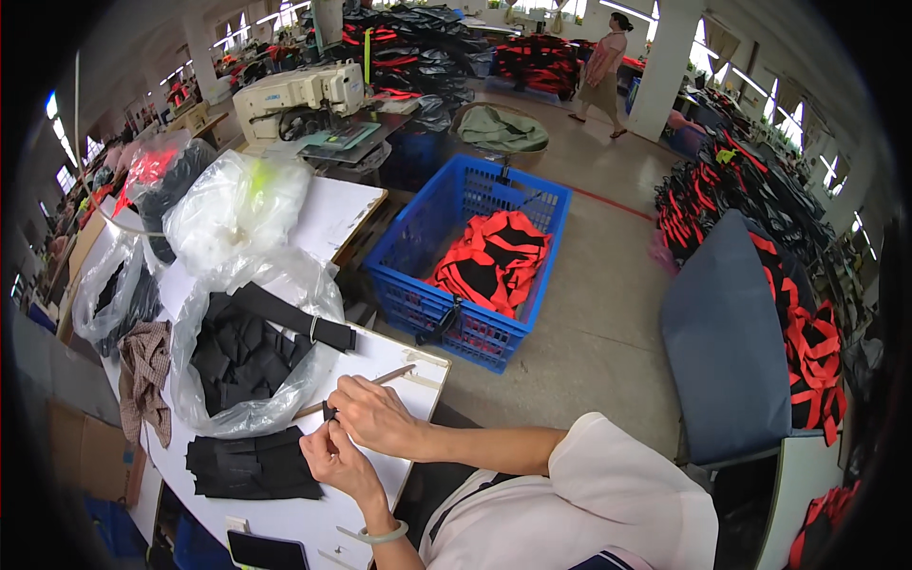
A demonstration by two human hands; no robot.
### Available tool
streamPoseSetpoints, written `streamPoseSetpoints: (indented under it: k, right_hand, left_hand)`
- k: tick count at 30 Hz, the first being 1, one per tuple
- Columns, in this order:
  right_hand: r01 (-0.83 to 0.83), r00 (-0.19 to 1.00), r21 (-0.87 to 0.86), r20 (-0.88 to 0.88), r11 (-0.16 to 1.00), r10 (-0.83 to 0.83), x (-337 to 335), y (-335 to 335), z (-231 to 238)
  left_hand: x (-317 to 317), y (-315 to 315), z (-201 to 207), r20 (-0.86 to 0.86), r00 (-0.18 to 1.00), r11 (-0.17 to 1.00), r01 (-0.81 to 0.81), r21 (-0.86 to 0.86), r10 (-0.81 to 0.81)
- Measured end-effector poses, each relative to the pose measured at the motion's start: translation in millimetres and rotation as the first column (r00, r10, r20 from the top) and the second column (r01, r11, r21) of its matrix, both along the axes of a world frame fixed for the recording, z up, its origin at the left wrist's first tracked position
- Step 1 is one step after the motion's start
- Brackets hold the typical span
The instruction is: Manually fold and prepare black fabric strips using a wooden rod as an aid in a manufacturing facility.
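My left hand, with a pale bracelet at its wrist, and my right hand meet over the front edge of the white table. The fingers of both are closed in a pinch on a small black fabric piece, mostly covered by the fingertips. Beside my left hand lies a stack of black fabric strips. Just beyond, an open clear plastic bag holds many black fabric pieces, one long strip hanging over its rim. A thin brown stick lies behind my right hand.
A blue crate with red-and-black pieces stands on the floor past the table. Around it are a sewing machine, a filled plastic bag, a checked cloth, a phone and a large grey panel. A person walks far off.
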State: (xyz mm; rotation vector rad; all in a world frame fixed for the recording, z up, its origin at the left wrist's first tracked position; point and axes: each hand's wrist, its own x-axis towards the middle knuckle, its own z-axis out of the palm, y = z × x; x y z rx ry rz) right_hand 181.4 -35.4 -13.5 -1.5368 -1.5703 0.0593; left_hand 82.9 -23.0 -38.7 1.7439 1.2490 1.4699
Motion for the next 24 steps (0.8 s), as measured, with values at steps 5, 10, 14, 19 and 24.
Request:
streamPoseSetpoints:
  k: [5,10,14,19,24]
  right_hand:
    - [0.004,0.987,-0.019,-0.16,1.0,-0.007,-15.6,12.2,-28.8]
    - [-0.294,0.833,-0.186,-0.53,0.938,0.156,-19.8,11.0,-61.7]
    - [-0.675,-0.269,0.085,-0.953,0.733,-0.138,-20.7,6.1,-64.7]
    - [-0.662,0.287,-0.288,-0.95,0.692,-0.121,-3.5,20.9,-14.4]
    - [-0.364,0.719,-0.339,-0.694,0.867,0.031,-6.5,33.0,-16.1]
  left_hand:
    - [-15.4,1.4,-10.4,-0.174,0.983,0.998,-0.066,0.003,0.065]
    - [-27.7,2.9,-28.6,-0.252,0.955,0.988,-0.147,0.054,0.156]
    - [-41.4,-2.0,-21.4,0.005,0.997,0.965,0.082,-0.249,-0.083]
    - [-38.8,2.1,-7.3,0.452,0.859,0.849,0.411,-0.333,-0.239]
    - [-21.3,3.4,0.1,0.331,0.928,0.897,0.287,-0.336,-0.173]
